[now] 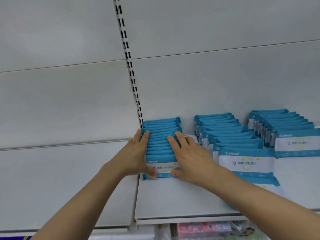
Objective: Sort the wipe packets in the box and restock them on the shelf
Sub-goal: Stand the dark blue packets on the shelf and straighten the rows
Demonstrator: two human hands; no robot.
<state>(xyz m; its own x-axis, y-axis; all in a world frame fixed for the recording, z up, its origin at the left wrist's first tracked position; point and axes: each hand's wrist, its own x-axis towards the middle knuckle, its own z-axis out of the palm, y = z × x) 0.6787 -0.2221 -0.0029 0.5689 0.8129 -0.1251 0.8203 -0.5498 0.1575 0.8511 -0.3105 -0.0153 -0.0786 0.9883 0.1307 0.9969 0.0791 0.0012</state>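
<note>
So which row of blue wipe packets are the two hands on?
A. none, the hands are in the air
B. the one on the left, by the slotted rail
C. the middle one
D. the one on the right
B: the left hand and right hand flank the left row, next to the slotted rail.

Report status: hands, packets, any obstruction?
Left hand and right hand flat against leftmost row of blue-and-white wipe packets on white shelf. Nothing obstructing.
</note>
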